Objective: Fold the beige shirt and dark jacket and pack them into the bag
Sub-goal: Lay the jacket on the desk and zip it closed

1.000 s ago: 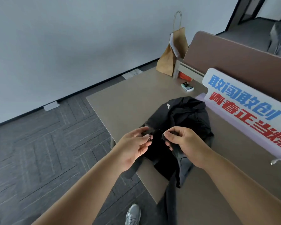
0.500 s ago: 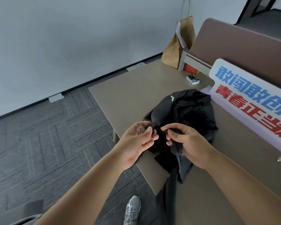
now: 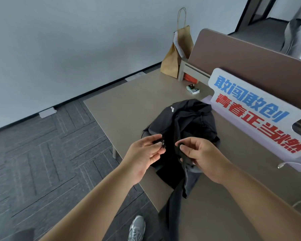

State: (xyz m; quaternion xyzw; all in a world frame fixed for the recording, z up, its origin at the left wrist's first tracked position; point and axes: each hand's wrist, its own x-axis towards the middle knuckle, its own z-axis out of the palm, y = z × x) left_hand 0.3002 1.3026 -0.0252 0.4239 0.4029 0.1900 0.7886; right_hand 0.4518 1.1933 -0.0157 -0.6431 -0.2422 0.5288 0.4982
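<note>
One jacket (image 3: 189, 122), one paper bag (image 3: 177, 53), two hands (image 3: 144, 153)

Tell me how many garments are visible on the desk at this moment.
1. Only the dark jacket lies crumpled on the desk, one part hanging over the near edge, held by both hands. No beige shirt shows; it may be hidden underneath.

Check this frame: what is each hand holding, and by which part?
Both hold the dark jacket by its near front edges: the left hand pinches one, apparently at the zipper end, and the right hand pinches the other.
</note>
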